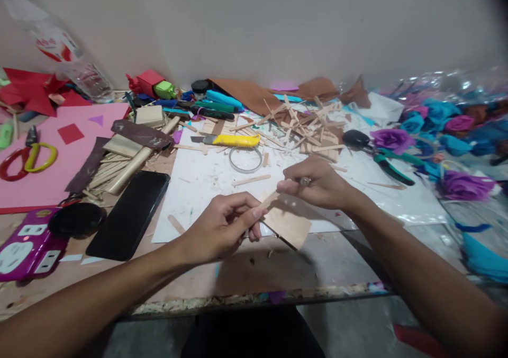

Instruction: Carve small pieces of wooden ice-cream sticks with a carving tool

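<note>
The left hand [227,223] pinches one wooden stick [270,199] beside one wooden sheet [292,223], both near the table's [190,281] front edge; the right hand [317,183] curls round one slim tool [305,181]; one yellow cutter [237,140] lies beyond.

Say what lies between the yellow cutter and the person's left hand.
In the head view, a ring lies by the yellow cutter, then a loose stick nearer the left hand, both on the white sheet.
</note>
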